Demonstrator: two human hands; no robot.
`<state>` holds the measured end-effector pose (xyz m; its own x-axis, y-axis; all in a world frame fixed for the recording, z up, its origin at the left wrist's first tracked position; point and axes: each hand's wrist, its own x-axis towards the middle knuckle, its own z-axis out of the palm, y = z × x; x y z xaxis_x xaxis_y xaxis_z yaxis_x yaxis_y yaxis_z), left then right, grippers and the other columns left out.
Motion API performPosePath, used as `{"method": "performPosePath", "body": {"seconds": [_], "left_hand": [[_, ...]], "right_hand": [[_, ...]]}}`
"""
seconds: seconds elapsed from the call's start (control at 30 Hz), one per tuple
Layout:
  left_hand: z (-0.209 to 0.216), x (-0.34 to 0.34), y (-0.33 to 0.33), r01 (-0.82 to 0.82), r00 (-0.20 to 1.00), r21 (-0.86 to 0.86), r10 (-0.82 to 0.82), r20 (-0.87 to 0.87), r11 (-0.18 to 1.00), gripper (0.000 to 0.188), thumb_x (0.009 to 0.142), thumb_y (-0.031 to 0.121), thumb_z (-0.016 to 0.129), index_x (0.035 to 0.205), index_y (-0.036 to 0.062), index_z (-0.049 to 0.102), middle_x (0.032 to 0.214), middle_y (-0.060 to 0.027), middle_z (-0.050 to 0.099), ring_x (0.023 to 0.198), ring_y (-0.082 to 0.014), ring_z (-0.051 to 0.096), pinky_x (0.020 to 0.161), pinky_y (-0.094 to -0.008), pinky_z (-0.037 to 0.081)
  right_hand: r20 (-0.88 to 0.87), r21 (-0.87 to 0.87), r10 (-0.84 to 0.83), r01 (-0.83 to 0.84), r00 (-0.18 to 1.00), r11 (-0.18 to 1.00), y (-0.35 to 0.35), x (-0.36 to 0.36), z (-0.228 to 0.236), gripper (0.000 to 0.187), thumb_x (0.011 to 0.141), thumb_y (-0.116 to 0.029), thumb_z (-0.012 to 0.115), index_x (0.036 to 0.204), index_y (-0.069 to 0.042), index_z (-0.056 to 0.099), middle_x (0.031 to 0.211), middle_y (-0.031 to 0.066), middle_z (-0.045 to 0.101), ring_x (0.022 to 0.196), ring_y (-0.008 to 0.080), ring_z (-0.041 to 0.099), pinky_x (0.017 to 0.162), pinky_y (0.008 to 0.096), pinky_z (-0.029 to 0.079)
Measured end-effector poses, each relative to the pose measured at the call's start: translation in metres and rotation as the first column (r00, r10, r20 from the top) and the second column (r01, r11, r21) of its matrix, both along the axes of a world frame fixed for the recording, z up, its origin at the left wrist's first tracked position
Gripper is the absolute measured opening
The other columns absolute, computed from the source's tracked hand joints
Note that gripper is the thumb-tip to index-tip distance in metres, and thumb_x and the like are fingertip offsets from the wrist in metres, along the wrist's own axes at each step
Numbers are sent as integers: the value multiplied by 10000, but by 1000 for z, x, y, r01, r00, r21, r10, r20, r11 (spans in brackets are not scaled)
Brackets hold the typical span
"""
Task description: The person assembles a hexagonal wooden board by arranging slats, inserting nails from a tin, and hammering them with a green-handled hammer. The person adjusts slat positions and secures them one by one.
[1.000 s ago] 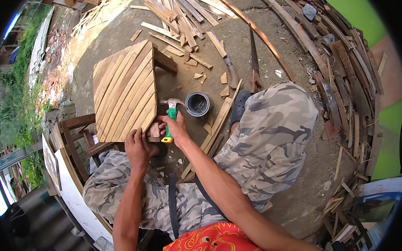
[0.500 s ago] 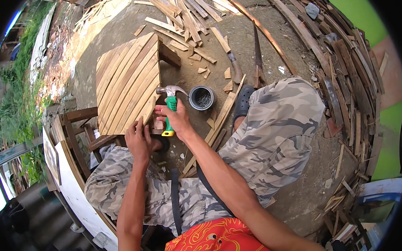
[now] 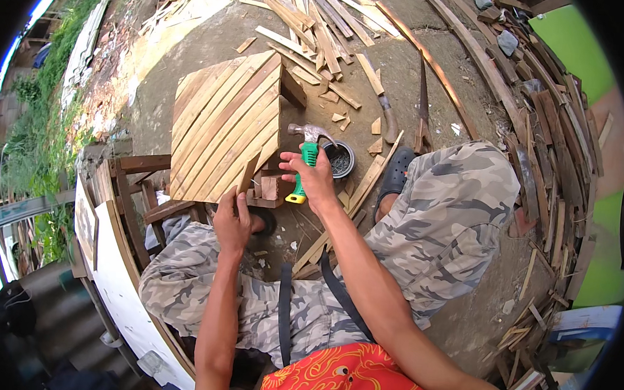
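My right hand (image 3: pixel 316 177) grips a claw hammer (image 3: pixel 304 163) by its green and yellow handle, some fingers stretched off it. The hammer's head lies partly in front of a grey can (image 3: pixel 340 160) of nails. With closed fingers, my left hand (image 3: pixel 233 223) holds the lower end of a short wooden strip (image 3: pixel 247 175). That strip stands at an angle to the slats at the near right corner of a slatted wooden top (image 3: pixel 224 123). Beneath that corner, between my hands, reddish wood blocks (image 3: pixel 270 189) show.
Loose wood strips (image 3: pixel 320 36) lie beyond the top. A long-bladed knife (image 3: pixel 384 103) and a handsaw (image 3: pixel 422 116) rest on the ground at the right. Stacked boards (image 3: pixel 541 136) line the far right. Dark wooden framing (image 3: pixel 132 200) stands at the left.
My right hand and the hammer have moved right, away from the slatted top. The strip in my left hand now tilts out of line with the slats. The whole view has shifted.
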<state>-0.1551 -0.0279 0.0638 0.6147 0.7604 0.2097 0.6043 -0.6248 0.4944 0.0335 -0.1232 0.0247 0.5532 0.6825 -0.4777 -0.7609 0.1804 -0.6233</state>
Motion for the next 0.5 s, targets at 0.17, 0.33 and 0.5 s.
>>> {"method": "performPosePath", "body": {"seconds": [0.17,0.33,0.5], "left_hand": [[13,10,-16,-113,987,-373,147,64,921,260,1049,184,579,1176,-26,664,927,-138,733,751,-183,702,686,-336,555],[19,19,-27,-132,943,-685,304,136,716,267,1084,223,520,1154,-11,627,925,-72,712,651,-117,656,597,-263,544],[19,9,-20,-178,921,-848,388,35,499,301,1071,259,525,1178,-14,591,898,-90,696,577,-122,639,511,-252,524]], "right_hand": [[71,13,62,-63,996,998,-3,-17,10,580,889,-75,758,1355,27,428,1091,192,702,857,234,735,657,308,622],[238,-60,119,-107,964,992,-7,-32,23,414,867,-117,766,1172,19,520,987,118,724,812,168,735,609,288,629],[311,-174,185,-136,932,975,-17,-21,23,396,943,-122,697,1262,15,504,1015,120,714,748,154,710,533,272,577]]}}
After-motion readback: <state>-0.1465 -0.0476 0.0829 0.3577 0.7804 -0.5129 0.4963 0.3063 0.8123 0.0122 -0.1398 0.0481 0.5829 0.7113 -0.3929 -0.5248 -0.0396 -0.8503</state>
